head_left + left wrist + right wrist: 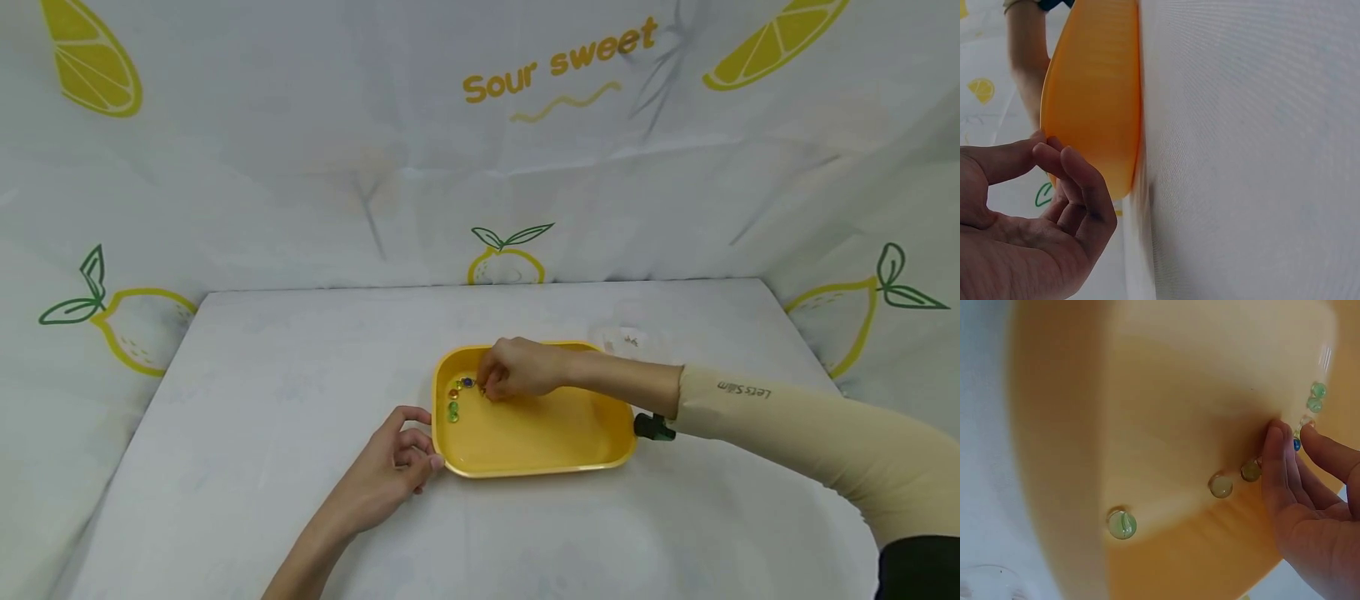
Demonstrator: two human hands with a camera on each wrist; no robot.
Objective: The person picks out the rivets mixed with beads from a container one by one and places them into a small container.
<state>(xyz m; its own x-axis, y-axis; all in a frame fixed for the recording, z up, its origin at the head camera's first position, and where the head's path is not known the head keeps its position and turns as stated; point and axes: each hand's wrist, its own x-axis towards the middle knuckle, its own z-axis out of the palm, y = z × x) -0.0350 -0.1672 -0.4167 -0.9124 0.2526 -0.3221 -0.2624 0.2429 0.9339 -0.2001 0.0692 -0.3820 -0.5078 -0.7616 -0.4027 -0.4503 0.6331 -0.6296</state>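
Note:
A yellow tray (540, 442) lies on the white table. Curled fingers of my left hand (393, 475) grip its left rim and corner; in the left wrist view the thumb meets the orange-looking wall (1094, 81). My right hand (525, 367) reaches down inside the tray, near its back left. Its thumb (1329, 450) stands apart from the fairly straight fingers, with a blue marble (1296, 444) showing in the gap beyond. Green marbles (453, 411) and an amber marble (453, 393) line the left side. A green-swirled marble (1122, 524) and a pale marble (1220, 485) lie along another wall.
Behind the tray's back right side sits a clear see-through container (630, 340) with small bits in it. A black strap piece (654, 427) hangs under the right wrist, close to the tray's right rim. White lemon-print cloth (300, 167) surrounds the table.

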